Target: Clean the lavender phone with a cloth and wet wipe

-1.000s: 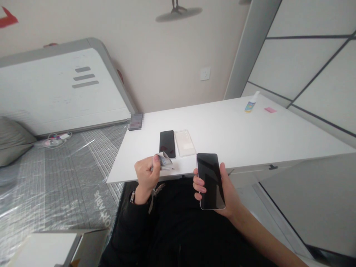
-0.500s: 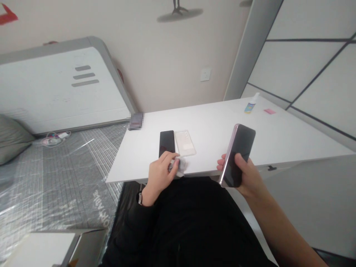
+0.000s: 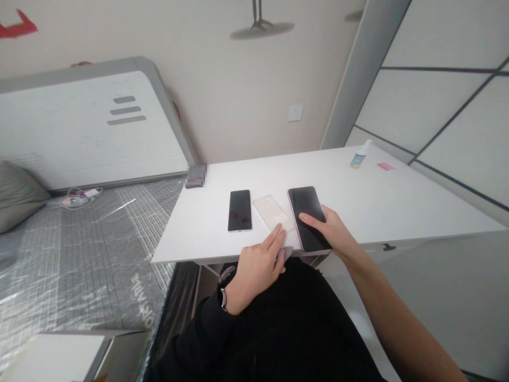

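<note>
My right hand [image 3: 331,230] grips a dark-screened phone [image 3: 307,207] with a pinkish edge, thumb across its screen. That phone is low over the table's front edge; whether it touches the tabletop I cannot tell. In my left hand [image 3: 260,268] is a small crumpled grey-white cloth [image 3: 288,251], pinched under the fingers and partly hidden. Two of the left fingertips reach the near end of a clear phone case [image 3: 272,211]. Left of the case, a second black phone [image 3: 239,210] lies screen up.
The white table [image 3: 202,233] carries a small spray bottle [image 3: 358,155] and a pink slip [image 3: 385,166] at the far right. A blurred dark item [image 3: 196,175] sits at its back left corner. A plastic-wrapped mattress [image 3: 107,254] is on the left.
My right hand has brought its phone left and down, beside the clear case. My left hand has moved right with the cloth, off the black phone. The clear case has turned and shifted slightly.
</note>
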`<state>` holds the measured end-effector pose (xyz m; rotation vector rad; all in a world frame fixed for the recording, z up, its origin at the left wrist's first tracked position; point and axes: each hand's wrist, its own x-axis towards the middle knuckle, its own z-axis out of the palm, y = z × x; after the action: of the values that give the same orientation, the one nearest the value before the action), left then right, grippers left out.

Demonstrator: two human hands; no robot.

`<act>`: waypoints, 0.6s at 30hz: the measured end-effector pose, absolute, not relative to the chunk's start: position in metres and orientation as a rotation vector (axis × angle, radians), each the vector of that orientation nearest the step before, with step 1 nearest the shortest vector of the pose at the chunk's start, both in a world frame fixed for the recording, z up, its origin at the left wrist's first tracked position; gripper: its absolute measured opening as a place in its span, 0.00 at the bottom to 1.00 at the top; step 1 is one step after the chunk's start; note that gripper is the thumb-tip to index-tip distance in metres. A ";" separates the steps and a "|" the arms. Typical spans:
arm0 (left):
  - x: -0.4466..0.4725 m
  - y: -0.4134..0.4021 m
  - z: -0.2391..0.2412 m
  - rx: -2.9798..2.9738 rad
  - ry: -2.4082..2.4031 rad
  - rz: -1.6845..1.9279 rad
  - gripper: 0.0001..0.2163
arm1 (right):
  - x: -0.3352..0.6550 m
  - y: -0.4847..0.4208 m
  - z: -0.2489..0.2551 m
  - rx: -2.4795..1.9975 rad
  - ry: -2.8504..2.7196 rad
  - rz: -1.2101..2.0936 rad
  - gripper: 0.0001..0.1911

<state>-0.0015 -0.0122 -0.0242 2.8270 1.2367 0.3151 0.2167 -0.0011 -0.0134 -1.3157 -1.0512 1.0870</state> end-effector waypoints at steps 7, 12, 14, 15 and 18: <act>-0.003 -0.011 -0.030 2.850 1.116 0.351 0.21 | 0.232 0.026 -0.021 -1.217 -1.340 1.354 0.27; -0.019 -0.021 -0.035 2.793 1.007 0.712 0.19 | 0.231 0.030 -0.025 -1.187 -1.473 1.419 0.28; -0.026 -0.023 -0.035 2.743 1.074 0.863 0.18 | 0.230 0.029 -0.026 -1.180 -1.499 1.370 0.31; -0.028 -0.023 -0.034 2.721 1.126 0.892 0.16 | 0.228 0.029 -0.026 -1.182 -1.545 1.318 0.32; -0.026 -0.019 -0.027 2.686 1.299 0.785 0.14 | 0.221 0.029 -0.024 -1.248 -1.749 1.088 0.34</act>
<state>-0.0261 -0.0190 -0.0275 2.6860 1.2992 0.7854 0.2208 0.0288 -0.0241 -1.2481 -1.7486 1.0882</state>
